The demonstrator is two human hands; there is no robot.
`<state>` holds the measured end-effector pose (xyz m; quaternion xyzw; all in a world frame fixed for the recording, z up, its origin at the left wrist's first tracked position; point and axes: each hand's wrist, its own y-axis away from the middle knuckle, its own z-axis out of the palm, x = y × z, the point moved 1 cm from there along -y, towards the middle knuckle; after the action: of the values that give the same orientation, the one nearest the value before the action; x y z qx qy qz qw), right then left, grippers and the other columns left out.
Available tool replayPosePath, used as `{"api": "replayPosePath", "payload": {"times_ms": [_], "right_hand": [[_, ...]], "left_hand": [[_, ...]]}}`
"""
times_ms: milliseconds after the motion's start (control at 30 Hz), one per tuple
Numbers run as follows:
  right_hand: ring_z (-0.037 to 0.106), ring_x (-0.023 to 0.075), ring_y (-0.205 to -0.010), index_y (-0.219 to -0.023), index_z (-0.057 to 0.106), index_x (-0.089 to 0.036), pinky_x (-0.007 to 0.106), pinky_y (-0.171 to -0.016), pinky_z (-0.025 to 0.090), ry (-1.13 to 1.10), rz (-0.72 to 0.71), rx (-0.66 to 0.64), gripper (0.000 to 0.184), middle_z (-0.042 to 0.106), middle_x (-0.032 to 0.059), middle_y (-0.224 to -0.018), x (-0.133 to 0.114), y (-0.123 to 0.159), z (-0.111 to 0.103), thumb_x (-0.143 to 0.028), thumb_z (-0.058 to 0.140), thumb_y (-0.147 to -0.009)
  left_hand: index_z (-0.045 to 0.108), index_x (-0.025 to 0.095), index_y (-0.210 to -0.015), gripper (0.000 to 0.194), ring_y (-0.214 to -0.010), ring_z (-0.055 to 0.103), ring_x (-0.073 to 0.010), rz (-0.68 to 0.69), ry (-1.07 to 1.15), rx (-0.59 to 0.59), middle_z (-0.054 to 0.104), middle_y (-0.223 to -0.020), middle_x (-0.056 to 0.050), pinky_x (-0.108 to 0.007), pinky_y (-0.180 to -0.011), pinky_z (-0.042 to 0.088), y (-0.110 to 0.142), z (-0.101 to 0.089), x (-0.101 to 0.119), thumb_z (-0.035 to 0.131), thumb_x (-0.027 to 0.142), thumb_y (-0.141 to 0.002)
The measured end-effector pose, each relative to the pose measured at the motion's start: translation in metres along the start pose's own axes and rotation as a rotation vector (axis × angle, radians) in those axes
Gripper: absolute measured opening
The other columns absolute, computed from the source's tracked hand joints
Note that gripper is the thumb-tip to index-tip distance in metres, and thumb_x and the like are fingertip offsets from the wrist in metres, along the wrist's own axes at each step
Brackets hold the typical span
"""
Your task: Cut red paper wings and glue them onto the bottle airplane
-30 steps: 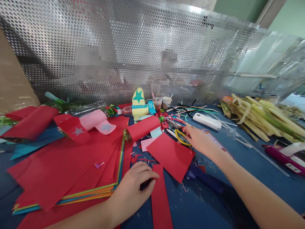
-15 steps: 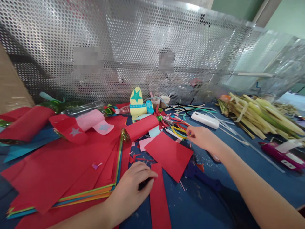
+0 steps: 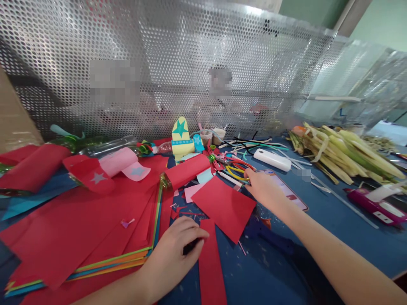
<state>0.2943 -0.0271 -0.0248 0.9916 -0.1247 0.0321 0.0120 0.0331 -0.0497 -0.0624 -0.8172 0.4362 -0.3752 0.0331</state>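
Note:
My right hand (image 3: 259, 186) reaches in from the right, its bent fingers closed at the yellow handles of a pair of scissors (image 3: 234, 173). The blades lie among colored strips and scraps. A white stick-like thing (image 3: 229, 179) lies just below the handles, near the fingertips. My left hand (image 3: 178, 245) rests on the table, fingers loosely curved and thumb slightly apart, with nothing visible in it. Its fingertips are at the edge of a long red paper strip (image 3: 211, 262). Between the hands lies a red paper sheet (image 3: 224, 207). Behind it is a red paper-wrapped bottle (image 3: 189, 171).
A stack of colored paper (image 3: 92, 224) covers the left. Star-decorated paper shapes (image 3: 180, 135) and bottles stand before a perforated metal screen (image 3: 178, 59). To the right are a phone (image 3: 288, 190), a white device (image 3: 271, 159), corn husks (image 3: 346, 150) and a magenta tool (image 3: 377, 205).
My right hand has shifted slightly left onto the scissors handles, and the phone behind it now shows. My left hand stays almost where it was.

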Motion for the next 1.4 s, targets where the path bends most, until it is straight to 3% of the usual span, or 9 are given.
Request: {"api": "replayPosePath", "payload": {"times_ms": [233,433,667,800,900,1033,1200,1333,1400], "right_hand": [[0.064,0.017,-0.081,-0.11,0.058,-0.014,0.037,-0.074,0.053,-0.084,-0.004,-0.009,0.022,0.066,0.0035,-0.094,0.001,0.002,-0.007,-0.024,0.056,-0.091],[0.066,0.0207,-0.075,-0.095,0.064,-0.018,0.03,-0.068,0.045,-0.367,-0.104,-0.002,0.022,0.073,0.004,-0.077,0.019,0.013,-0.027,-0.006,0.06,-0.077],[0.062,0.0178,-0.069,-0.079,0.068,-0.021,0.029,-0.064,0.044,-0.861,-0.081,0.105,0.013,0.069,0.0023,-0.073,0.033,0.019,-0.051,-0.029,0.058,-0.074],[0.049,0.0117,-0.055,-0.067,0.054,-0.022,0.025,-0.053,0.039,-1.198,-0.07,0.166,0.026,0.05,-0.0028,-0.058,0.023,0.008,-0.043,-0.043,0.044,-0.079],[0.039,0.0093,-0.045,-0.065,0.043,-0.023,0.023,-0.044,0.033,-1.386,-0.068,0.078,0.033,0.039,-0.0069,-0.051,0.01,0.007,-0.03,-0.052,0.042,-0.08],[0.043,0.0087,-0.047,-0.071,0.045,-0.022,0.022,-0.045,0.031,-1.503,-0.123,-0.123,0.029,0.05,-0.0057,-0.052,-0.006,0.019,-0.021,-0.047,0.058,-0.077],[0.041,0.0086,-0.051,-0.084,0.058,-0.02,0.022,-0.048,0.031,-1.519,-0.211,-0.276,0.013,0.049,-0.0067,-0.053,-0.024,0.038,-0.025,-0.029,0.062,-0.075],[0.037,0.0068,-0.048,-0.071,0.053,-0.02,0.021,-0.045,0.027,-1.51,-0.215,-0.311,0.021,0.047,-0.0081,-0.056,-0.041,0.051,-0.02,-0.028,0.072,-0.068],[0.035,0.007,-0.047,-0.069,0.048,-0.021,0.021,-0.044,0.027,-1.543,-0.202,-0.339,0.022,0.043,-0.0091,-0.052,-0.049,0.062,-0.013,-0.031,0.067,-0.075]], "left_hand": [[0.066,0.021,-0.086,0.021,-0.079,0.06,-0.0139,0.011,0.02,0.0,0.064,-0.078,-0.001,-0.024,-0.072,0.05,0.001,0.0,0.0,0.049,0.008,-0.084],[0.065,0.022,-0.088,0.022,-0.081,0.06,-0.0137,-0.001,0.014,-0.009,0.064,-0.081,-0.001,-0.024,-0.073,0.05,0.0,0.001,-0.002,0.048,0.008,-0.085],[0.063,0.021,-0.086,0.019,-0.082,0.059,-0.0155,0.015,-0.05,-0.024,0.063,-0.078,0.0,-0.027,-0.075,0.05,0.0,0.0,-0.002,0.049,0.008,-0.084],[0.065,0.02,-0.085,0.016,-0.079,0.057,-0.0163,0.078,-0.104,0.002,0.061,-0.076,-0.002,-0.028,-0.073,0.05,0.001,-0.001,0.0,0.052,0.011,-0.085],[0.069,0.019,-0.086,0.017,-0.078,0.056,-0.0172,0.1,-0.18,0.024,0.058,-0.079,-0.004,-0.03,-0.07,0.052,0.003,-0.003,0.005,0.052,0.014,-0.085],[0.069,0.015,-0.096,0.021,-0.094,0.059,-0.0239,0.162,-0.259,-0.038,0.063,-0.095,-0.011,-0.039,-0.082,0.054,0.016,-0.001,0.015,0.052,0.025,-0.088],[0.057,0.008,-0.122,0.056,-0.117,0.052,-0.0379,0.227,-0.336,-0.246,0.056,-0.124,-0.026,-0.053,-0.089,0.05,0.035,0.003,0.031,0.047,0.051,-0.087],[0.053,0.008,-0.126,0.066,-0.12,0.05,-0.0386,0.243,-0.38,-0.373,0.053,-0.128,-0.027,-0.049,-0.089,0.05,0.041,0.004,0.039,0.04,0.06,-0.087],[0.052,0.009,-0.126,0.065,-0.119,0.052,-0.0365,0.272,-0.404,-0.384,0.054,-0.128,-0.025,-0.045,-0.09,0.05,0.045,0.006,0.04,0.044,0.059,-0.086]]}}
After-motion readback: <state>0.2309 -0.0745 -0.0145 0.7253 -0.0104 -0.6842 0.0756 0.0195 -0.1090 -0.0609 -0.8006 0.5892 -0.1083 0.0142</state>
